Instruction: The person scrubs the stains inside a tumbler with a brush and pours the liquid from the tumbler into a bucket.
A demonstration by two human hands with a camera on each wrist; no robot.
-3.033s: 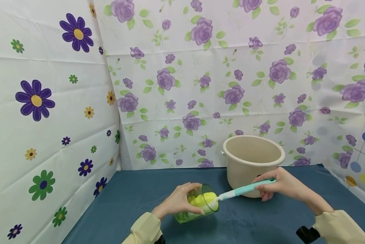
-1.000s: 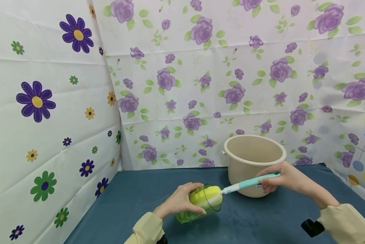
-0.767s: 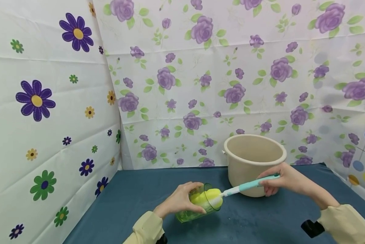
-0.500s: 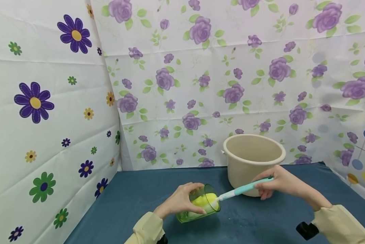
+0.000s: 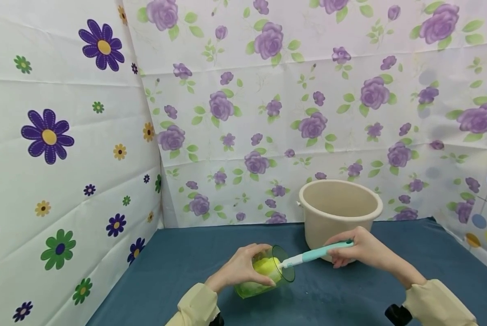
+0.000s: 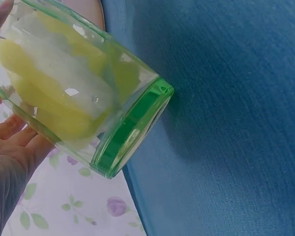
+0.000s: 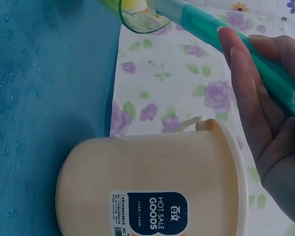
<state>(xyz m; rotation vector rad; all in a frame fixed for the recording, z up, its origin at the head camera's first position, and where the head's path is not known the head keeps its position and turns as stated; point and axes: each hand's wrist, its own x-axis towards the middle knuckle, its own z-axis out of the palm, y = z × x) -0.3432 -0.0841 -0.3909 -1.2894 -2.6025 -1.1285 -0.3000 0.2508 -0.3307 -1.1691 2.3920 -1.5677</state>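
Observation:
My left hand [image 5: 243, 268] grips a green-tinted clear glass [image 5: 264, 290], which is tilted with its mouth toward the right. Inside it sits the yellow and white sponge head [image 6: 64, 93] of a cup brush, pushed down near the thick green base in the left wrist view. My right hand [image 5: 359, 249] holds the brush by its turquoise and white handle [image 5: 314, 254], thumb and fingers around the far end. The handle slants down to the left into the glass mouth. The right wrist view shows the fingers along the turquoise grip [image 7: 260, 69].
A beige bucket [image 5: 333, 217] stands behind the right hand, with a printed label [image 7: 160, 213] on its side. Water drops dot the blue tablecloth [image 5: 329, 299]. Flower-printed sheets [image 5: 227, 136] hang behind and at the left.
The right hand has moved left and slightly down, and the sponge head has slid deeper into the glass after standing partly out of its mouth. The left hand and glass stay nearly in place.

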